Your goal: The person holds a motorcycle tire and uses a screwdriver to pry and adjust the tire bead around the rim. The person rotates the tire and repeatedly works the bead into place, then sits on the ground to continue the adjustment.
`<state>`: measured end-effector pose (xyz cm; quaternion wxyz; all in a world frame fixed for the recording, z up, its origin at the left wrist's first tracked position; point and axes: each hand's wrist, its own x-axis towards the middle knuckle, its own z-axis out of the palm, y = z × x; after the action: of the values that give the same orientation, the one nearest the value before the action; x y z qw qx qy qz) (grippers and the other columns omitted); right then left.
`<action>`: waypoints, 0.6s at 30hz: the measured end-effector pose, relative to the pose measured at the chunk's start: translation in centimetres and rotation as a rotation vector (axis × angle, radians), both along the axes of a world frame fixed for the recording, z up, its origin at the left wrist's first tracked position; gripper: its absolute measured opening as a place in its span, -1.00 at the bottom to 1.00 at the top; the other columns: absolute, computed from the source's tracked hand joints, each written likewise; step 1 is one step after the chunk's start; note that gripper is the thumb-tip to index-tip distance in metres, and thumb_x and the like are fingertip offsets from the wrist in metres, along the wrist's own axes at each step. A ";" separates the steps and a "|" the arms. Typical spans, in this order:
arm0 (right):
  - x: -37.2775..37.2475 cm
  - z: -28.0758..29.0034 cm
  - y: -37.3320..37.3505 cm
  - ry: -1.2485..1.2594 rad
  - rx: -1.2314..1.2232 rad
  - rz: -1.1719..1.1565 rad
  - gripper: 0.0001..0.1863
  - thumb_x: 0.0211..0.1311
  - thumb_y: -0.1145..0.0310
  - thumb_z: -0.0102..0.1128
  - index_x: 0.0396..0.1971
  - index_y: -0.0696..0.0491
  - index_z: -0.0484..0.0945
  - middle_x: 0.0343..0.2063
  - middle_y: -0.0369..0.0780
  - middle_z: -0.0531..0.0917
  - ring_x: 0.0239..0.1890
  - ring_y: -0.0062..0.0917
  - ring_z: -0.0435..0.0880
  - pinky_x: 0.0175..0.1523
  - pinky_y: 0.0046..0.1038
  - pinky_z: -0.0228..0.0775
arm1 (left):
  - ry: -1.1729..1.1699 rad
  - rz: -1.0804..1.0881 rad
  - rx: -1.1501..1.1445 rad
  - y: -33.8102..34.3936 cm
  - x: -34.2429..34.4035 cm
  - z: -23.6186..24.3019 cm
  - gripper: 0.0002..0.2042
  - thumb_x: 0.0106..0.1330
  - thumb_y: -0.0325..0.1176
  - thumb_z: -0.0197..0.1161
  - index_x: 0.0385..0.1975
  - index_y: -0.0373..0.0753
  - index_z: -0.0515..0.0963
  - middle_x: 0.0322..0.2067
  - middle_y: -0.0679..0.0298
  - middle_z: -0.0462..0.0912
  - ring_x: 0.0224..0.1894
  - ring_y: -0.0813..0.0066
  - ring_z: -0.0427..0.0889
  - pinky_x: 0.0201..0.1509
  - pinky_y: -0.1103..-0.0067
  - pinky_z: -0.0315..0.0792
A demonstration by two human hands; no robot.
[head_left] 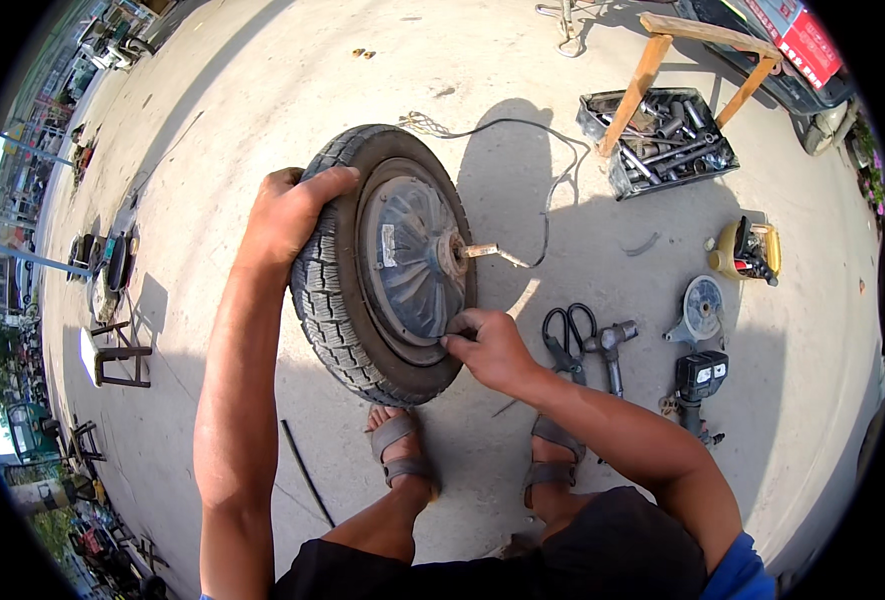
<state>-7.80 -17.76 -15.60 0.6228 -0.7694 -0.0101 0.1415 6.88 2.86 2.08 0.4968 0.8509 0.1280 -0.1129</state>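
Black treaded rubber tyre on a grey metal hub-motor wheel [387, 265] stands upright on the concrete ground [262, 100], just above the sandalled feet.

Left hand [287, 210], at 10 o'clock on the tread, wraps it closed and steadies it. Right hand [492, 350], at 5 o'clock, pinches the tyre's edge at the rim.

Judgement: keep the wheel vertical and work the bead in short bites.

Tread deep, hub dusty, axle stub with cable pointing to 3 o'clock.

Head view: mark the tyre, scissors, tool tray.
tyre [327, 300], head view, on the outer tread.
scissors [566, 340], head view, near the pivot.
tool tray [662, 140], head view, on the sockets inside.
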 end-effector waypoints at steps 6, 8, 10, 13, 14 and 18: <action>-0.4 -0.4 0.0 -0.014 -0.015 -0.010 -0.77 0.26 0.38 0.39 -0.26 0.26 0.76 -0.43 0.06 0.76 -0.35 -0.13 0.80 -0.19 -0.24 0.57 | -0.004 -0.011 -0.010 -0.3 -0.1 0.1 -0.42 0.17 -0.09 0.46 -0.15 -0.65 0.63 -0.35 -0.04 0.75 -0.40 0.27 0.73 -0.30 0.46 0.58; -0.7 0.0 0.2 -0.027 -0.037 -0.026 -0.77 0.26 0.37 0.38 -0.26 0.26 0.76 -0.41 0.07 0.76 -0.32 -0.10 0.80 -0.18 -0.23 0.57 | -0.008 -0.004 -0.001 -0.3 -0.1 0.1 -0.42 0.17 -0.09 0.46 -0.14 -0.65 0.63 -0.34 -0.04 0.75 -0.40 0.27 0.74 -0.29 0.45 0.59; -1.0 0.1 0.4 -0.033 -0.043 -0.034 -0.77 0.26 0.36 0.38 -0.26 0.25 0.77 -0.40 0.08 0.76 -0.31 -0.07 0.80 -0.17 -0.21 0.58 | -0.009 -0.005 0.000 -0.1 0.1 -0.2 -0.41 0.17 -0.09 0.46 -0.13 -0.66 0.62 -0.33 -0.05 0.75 -0.39 0.27 0.74 -0.28 0.45 0.59; -1.2 -0.4 0.6 -0.046 -0.046 -0.037 -0.77 0.25 0.35 0.38 -0.27 0.24 0.77 -0.39 0.10 0.75 -0.30 -0.02 0.78 -0.18 -0.18 0.57 | -0.015 -0.006 0.000 -0.1 0.1 -0.3 -0.39 0.17 -0.09 0.46 -0.12 -0.67 0.61 -0.33 -0.07 0.75 -0.38 0.26 0.74 -0.27 0.45 0.60; -1.2 -0.5 0.6 -0.062 -0.055 -0.038 -0.77 0.25 0.35 0.37 -0.27 0.24 0.77 -0.40 0.10 0.74 -0.31 0.00 0.77 -0.18 -0.16 0.57 | -0.017 -0.006 0.001 -0.2 0.0 -0.3 -0.39 0.17 -0.09 0.46 -0.11 -0.68 0.60 -0.33 -0.07 0.75 -0.38 0.25 0.74 -0.27 0.45 0.60; -1.2 -0.5 0.6 -0.121 -0.111 -0.029 -0.77 0.26 0.34 0.34 -0.34 0.24 0.74 -0.43 0.12 0.71 -0.33 0.07 0.73 -0.21 -0.08 0.53 | -0.020 -0.003 0.015 -0.4 -0.1 -0.3 -0.38 0.18 -0.08 0.45 -0.11 -0.68 0.60 -0.33 -0.09 0.75 -0.37 0.24 0.75 -0.26 0.45 0.61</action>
<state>-9.04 -17.13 -16.09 0.5795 -0.8099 -0.0286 0.0861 6.81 2.41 1.76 0.4914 0.8559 0.1228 -0.1041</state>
